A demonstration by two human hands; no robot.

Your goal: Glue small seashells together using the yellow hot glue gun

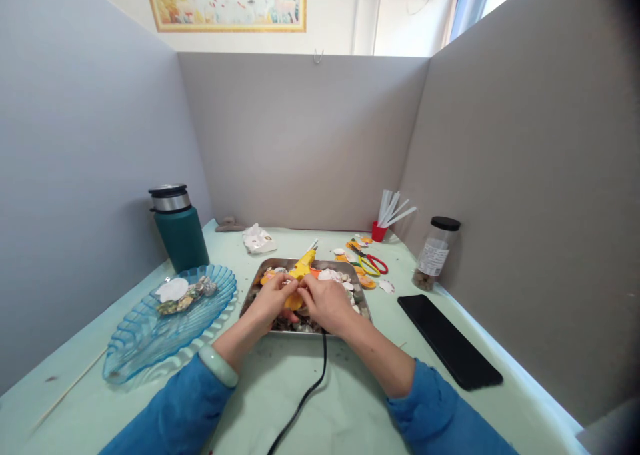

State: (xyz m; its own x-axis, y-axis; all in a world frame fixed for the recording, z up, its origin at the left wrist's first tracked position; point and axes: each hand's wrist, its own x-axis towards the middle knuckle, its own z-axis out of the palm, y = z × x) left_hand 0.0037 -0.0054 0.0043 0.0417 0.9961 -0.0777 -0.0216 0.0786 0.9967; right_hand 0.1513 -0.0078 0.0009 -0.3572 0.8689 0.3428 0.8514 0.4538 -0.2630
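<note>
Grip is closed to a pinch on both sides: the left hand (274,296) and the right hand (327,300) bring thumbs and fingertips together above the metal tray (295,333), but whatever lies between them is too small and covered to make out, so I cannot tell what they grasp. Just beyond the fingers, the yellow glue gun (303,266) sits over the tray, its far end reaching past the far rim. Its nozzle is hidden; if it is hot, a finger slipping toward it could be burned. The black cord (320,375) crosses the near rim between the forearms, where a snagged sleeve could tug the gun askew. Loose shells (333,275) fill the tray around the hands, and a careless wrist could push some over the rim. Far right of the tray, scissors (361,253) lie among orange pieces (367,281), their handles toward the right; a blind reach there might meet the blades. A red cup (379,233) of white sticks stands farther back, top-heavy enough to tip if brushed. On the right, a black phone (450,341) lies flat on the surface (360,388). On the left, a tall green bottle (181,238) stands just behind a blue dish (143,341); a knock could topple it onto the dish.
</note>
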